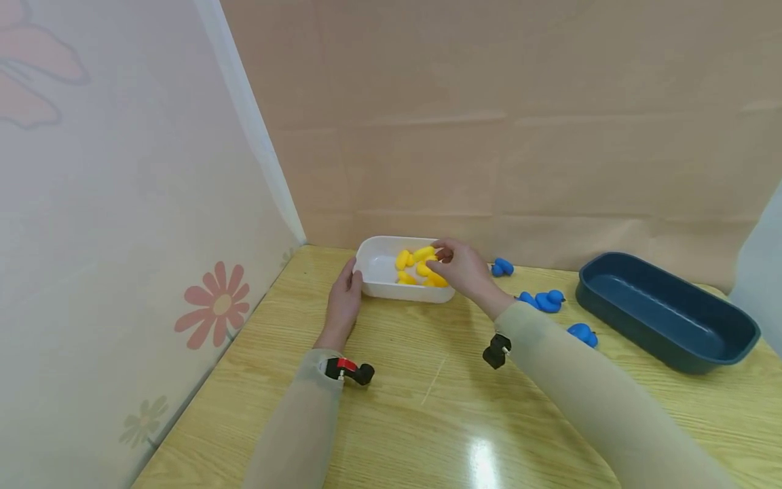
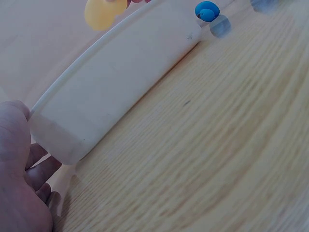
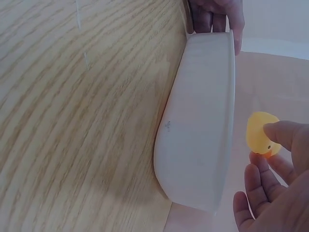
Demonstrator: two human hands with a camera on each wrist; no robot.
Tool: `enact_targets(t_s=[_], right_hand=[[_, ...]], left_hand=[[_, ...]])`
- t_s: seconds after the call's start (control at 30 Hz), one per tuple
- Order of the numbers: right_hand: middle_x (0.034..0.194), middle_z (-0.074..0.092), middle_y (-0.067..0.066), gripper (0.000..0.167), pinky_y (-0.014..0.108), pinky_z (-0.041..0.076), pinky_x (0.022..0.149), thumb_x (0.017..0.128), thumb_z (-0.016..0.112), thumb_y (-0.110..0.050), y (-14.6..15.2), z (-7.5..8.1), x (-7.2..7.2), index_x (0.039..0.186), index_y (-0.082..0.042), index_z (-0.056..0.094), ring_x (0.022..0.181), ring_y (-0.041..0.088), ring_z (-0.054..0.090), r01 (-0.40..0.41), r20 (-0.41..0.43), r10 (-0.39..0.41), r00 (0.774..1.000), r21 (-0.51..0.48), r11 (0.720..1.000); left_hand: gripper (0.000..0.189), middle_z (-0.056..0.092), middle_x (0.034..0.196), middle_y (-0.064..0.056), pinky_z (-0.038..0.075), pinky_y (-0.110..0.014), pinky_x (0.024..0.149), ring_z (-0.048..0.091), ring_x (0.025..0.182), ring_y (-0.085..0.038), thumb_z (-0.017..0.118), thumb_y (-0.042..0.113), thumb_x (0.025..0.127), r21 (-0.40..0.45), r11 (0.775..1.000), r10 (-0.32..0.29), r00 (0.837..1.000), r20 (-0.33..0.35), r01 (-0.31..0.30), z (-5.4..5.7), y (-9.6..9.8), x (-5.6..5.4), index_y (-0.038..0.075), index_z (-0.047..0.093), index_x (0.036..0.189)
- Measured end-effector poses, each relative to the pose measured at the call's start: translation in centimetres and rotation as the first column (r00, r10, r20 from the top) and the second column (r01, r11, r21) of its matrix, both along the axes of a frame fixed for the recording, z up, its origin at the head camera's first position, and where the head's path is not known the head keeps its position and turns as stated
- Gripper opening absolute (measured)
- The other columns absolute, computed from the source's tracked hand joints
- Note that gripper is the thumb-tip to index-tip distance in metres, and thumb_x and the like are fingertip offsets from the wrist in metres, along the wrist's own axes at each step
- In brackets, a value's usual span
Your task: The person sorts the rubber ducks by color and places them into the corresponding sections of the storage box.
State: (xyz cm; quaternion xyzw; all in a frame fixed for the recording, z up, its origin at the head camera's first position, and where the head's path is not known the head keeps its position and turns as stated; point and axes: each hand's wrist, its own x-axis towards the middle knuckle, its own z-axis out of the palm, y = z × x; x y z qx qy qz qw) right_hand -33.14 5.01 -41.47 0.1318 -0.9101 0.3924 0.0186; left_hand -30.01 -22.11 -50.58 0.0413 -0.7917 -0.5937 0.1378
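Head view: moderately bright, fairly evenly lit. Overhead light is suggested by a white glare patch [image 1: 482,462] thrown on the wooden table [image 1: 391,421] at the bottom edge. Soft shadows are cast on the table below the right sleeve [image 1: 586,380] and beside the white tray [image 1: 403,292]. Wrist views: dimmer, hazy, contrast flattened. In left wrist view, the yellow duck [image 2: 99,13] is washed out and softened; pale, see-through ghosting is seen near the blue duck [image 2: 206,11]. In right wrist view, table shadow is diffused.
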Motion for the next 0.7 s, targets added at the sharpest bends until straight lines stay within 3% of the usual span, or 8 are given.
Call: enact_targets(t_s=[0.23,0.7], right_hand=[[0.135,0.072,0.013,0.051,0.053,0.054,0.11,0.108,0.075,-0.028,0.2,-0.3,-0.3,0.153,-0.009,0.062,0.126,0.035,0.064,0.002,-0.011,-0.002,1.0,-0.04,0.999],[0.136,0.071,0.014,0.048,0.051,0.055,0.109,0.108,0.075,-0.026,1.6,0.4,0.1,0.15,-0.007,0.063,0.127,0.035,0.063,0.018,-0.02,-0.019,1.0,-0.046,0.999]], left_hand=[[0.056,0.041,0.175,-0.004,0.033,-0.042,0.13,0.038,0.161,-0.023,0.044,0.035,0.121,-0.018,1.0,0.003,1.0,-0.001,-0.003,0.1,0.2,0.1,0.016,0.038,0.173],[0.057,0.039,0.176,-0.005,0.033,-0.043,0.131,0.036,0.162,-0.024,0.043,0.035,0.121,-0.031,0.999,-0.011,1.0,0.007,0.011,0.3,0.3,0.0,0.017,0.036,0.174]])
